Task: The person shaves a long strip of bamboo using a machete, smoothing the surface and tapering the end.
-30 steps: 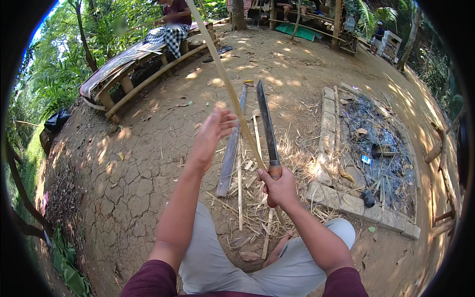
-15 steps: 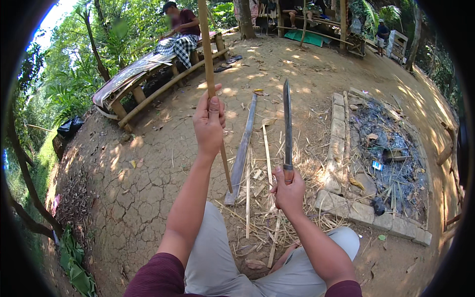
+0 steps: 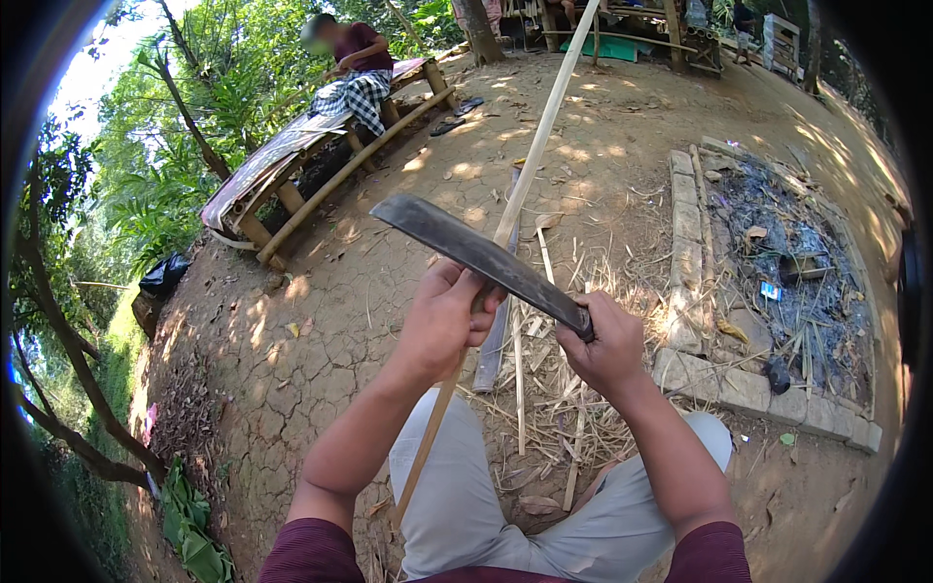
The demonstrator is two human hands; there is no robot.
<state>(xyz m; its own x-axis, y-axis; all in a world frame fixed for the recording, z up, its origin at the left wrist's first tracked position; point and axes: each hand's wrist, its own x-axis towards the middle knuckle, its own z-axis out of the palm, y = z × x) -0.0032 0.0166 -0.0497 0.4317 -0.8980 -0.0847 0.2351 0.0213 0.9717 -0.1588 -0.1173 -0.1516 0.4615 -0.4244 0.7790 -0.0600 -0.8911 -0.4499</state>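
Left hand: the left hand (image 3: 437, 323) was closed on the pale wooden strip (image 3: 540, 155), thumb and fingers wrapped round it.
Strip vs. left hand: passed through the fist; long upper part ran off toward 1 o'clock, shorter lower part toward about 6:30, in front of the grey trousers (image 3: 466, 510) at the left thigh.
Right hand: the right hand (image 3: 609, 345), roughly 3 o'clock from the left, was clenched round the machete (image 3: 459, 245) at its handle, which was mostly hidden.
Blade: pointed to 10 o'clock from the right fist, crossed in front of the strip just above the left fingers; couldn't tell if edge touched wood.
Ground: dark board (image 3: 494, 357) at 4–5 o'clock from left hand; thin slat (image 3: 520, 389) beside it; shavings (image 3: 549, 432) at 7 o'clock from right hand.
Ash pit: brick-edged ash pit (image 3: 686, 233), between 2 and 3 o'clock from right hand, well apart.
Bench: low bench (image 3: 277, 160) at 11 o'clock, seated person (image 3: 362, 47) on it.
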